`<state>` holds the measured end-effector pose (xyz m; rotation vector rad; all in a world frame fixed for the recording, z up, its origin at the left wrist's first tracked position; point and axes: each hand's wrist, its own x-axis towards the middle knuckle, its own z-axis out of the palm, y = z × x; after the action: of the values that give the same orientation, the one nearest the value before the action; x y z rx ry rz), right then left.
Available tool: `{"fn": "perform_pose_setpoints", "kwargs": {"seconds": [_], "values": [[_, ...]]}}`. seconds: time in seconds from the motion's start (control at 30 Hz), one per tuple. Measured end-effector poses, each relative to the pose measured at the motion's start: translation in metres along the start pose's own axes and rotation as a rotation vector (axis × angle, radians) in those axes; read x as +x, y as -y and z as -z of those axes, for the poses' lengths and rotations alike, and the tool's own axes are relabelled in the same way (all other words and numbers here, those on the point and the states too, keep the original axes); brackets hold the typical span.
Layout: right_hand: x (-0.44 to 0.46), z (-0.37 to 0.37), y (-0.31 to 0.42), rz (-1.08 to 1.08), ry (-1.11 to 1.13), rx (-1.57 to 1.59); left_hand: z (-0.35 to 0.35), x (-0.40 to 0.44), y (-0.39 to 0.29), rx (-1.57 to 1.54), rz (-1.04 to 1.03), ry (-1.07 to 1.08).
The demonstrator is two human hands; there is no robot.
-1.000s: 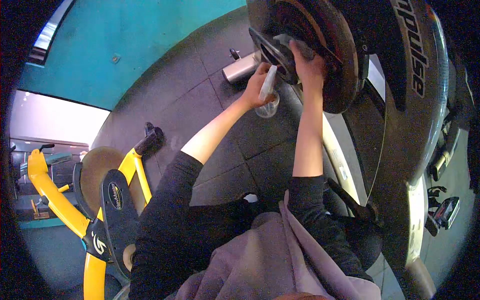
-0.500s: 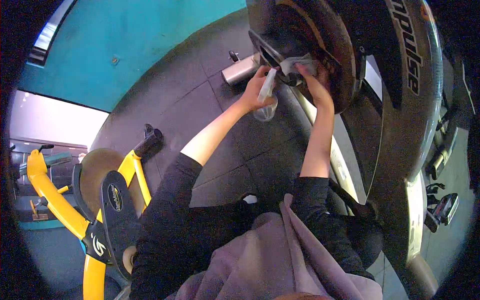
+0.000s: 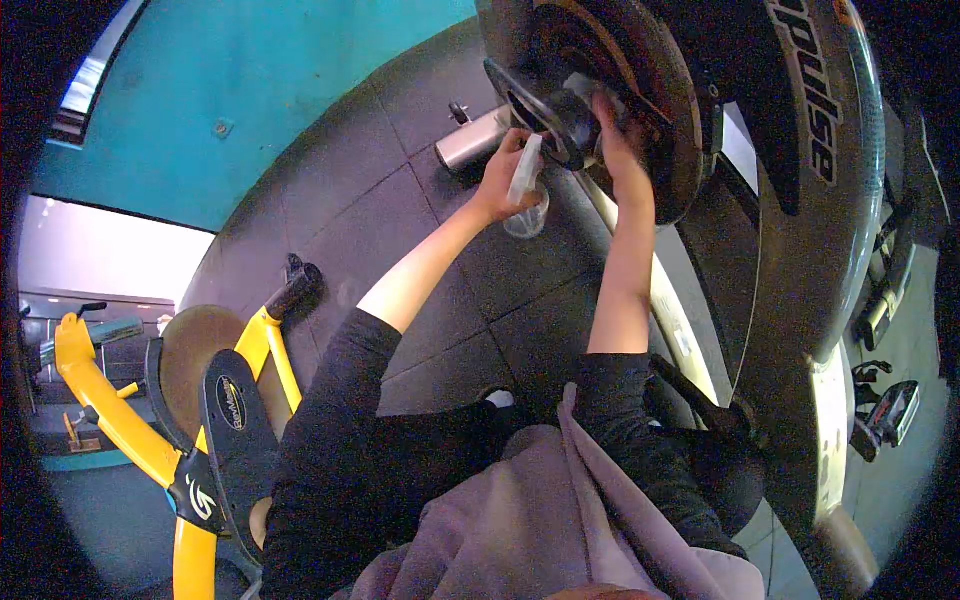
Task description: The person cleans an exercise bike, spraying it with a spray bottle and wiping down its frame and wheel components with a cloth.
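Note:
My left hand (image 3: 500, 185) is closed round a clear plastic bottle (image 3: 527, 210), beside the black pedal (image 3: 533, 112) of an exercise machine. Farther right, my right hand (image 3: 618, 150) presses a pale cloth (image 3: 583, 90) against the dark crank area behind the pedal. Part of the cloth is hidden by the fingers, and the hand is slightly blurred. The machine's round dark housing (image 3: 665, 60) rises just beyond it.
A yellow-framed exercise bike (image 3: 125, 425) stands at the left. A silver stabiliser tube (image 3: 470, 145) lies on the dark tiled floor (image 3: 420, 260). The machine's large frame (image 3: 815, 270) fills the right side, with more equipment (image 3: 890, 415) beyond.
The cloth in my right hand has moved from low near the pedal at half a second ago, up again to the crank area. My left hand with the bottle has barely shifted.

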<state>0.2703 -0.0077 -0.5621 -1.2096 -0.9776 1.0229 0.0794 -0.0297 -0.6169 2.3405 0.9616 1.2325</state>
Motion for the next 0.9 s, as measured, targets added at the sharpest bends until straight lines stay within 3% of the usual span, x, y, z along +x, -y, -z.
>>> {"fn": "perform_pose_setpoints", "kwargs": {"seconds": [0.03,0.07,0.17,0.3,0.37,0.6,0.7,0.77,0.9], "values": [[0.002,0.004,-0.003,0.000,0.052,0.016,0.000,0.000,0.000,-0.001,-0.001,0.000],[0.001,0.008,0.002,0.133,0.192,0.031,-0.002,-0.001,0.003,-0.006,0.036,0.011],[-0.006,0.019,0.016,0.112,0.312,-0.159,-0.003,-0.004,0.005,0.002,0.073,0.028],[0.006,0.010,-0.006,0.087,0.332,-0.154,-0.004,0.000,-0.004,0.005,0.060,-0.037],[0.006,-0.002,-0.010,0.098,0.077,-0.238,-0.001,0.000,-0.002,0.015,0.026,-0.015],[-0.008,0.002,0.008,0.029,0.018,-0.036,0.002,-0.001,-0.003,0.066,0.015,0.059],[-0.010,0.013,0.008,0.115,0.203,0.151,0.002,0.001,-0.007,-0.002,0.008,0.030],[-0.012,0.019,0.010,0.018,0.365,-0.055,0.002,0.000,-0.007,-0.015,0.013,0.033],[-0.008,0.011,0.005,0.100,0.322,-0.081,0.001,-0.001,-0.003,0.007,0.022,0.055]]}}
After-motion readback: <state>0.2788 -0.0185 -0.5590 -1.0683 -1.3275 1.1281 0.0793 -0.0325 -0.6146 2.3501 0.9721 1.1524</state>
